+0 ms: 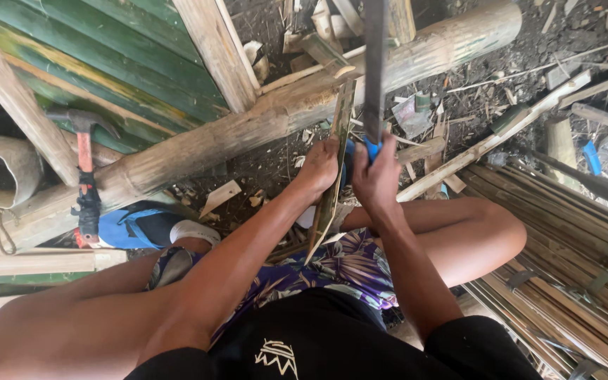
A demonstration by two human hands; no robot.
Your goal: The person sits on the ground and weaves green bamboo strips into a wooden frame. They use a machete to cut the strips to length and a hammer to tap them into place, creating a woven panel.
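While the left hand (320,167) closes its grip on a thin bamboo strip (333,176) standing on edge, the right hand (376,176) just beside it is clenched around the blue handle (370,148) of a long dark blade (374,63) rising above both grips. Beyond them lies a thick bamboo pole (248,130); a hammer (84,176) rests well left.
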